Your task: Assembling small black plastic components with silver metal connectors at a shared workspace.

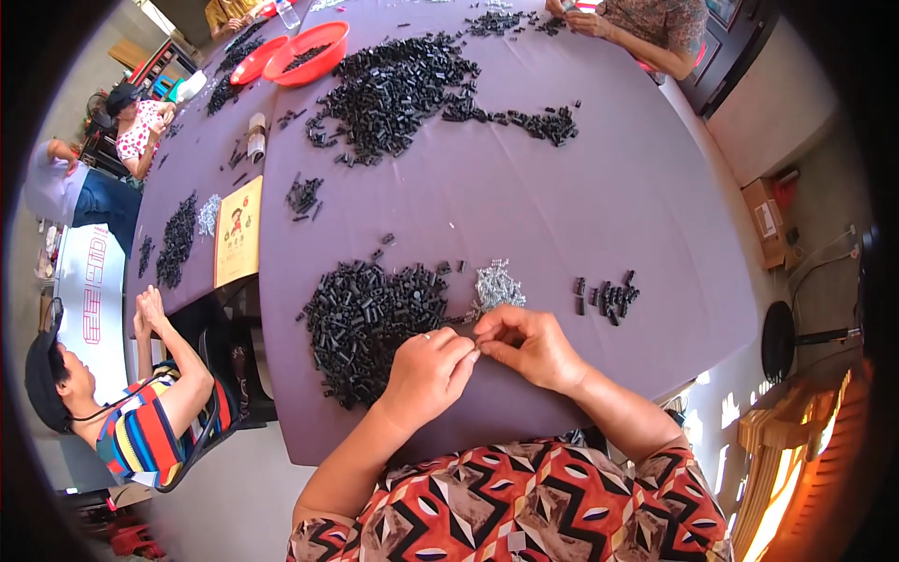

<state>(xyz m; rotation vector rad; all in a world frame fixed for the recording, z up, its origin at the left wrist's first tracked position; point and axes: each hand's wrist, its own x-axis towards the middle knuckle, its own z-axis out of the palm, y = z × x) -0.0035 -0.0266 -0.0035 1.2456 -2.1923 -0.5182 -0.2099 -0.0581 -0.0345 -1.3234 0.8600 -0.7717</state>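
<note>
My left hand (431,373), with a ring on one finger, is closed in a pinch at the near edge of the table. Its fingertips meet those of my right hand (529,347), which is pinched too. Whatever lies between the fingertips is too small and covered to make out. Just left of my left hand spreads a large heap of short black cylindrical parts (361,323). Beyond my right hand sits a small pile of shiny silver metal pieces (497,285). Off to the right lies a loose group of black parts (611,299).
A purple-covered table (599,206) carries a bigger black heap (398,89) farther off. Red basins (323,58) stand at the far left. A yellow booklet (239,231) lies left of my heap. A person in a striped shirt (154,417) sits at left; others work around the table.
</note>
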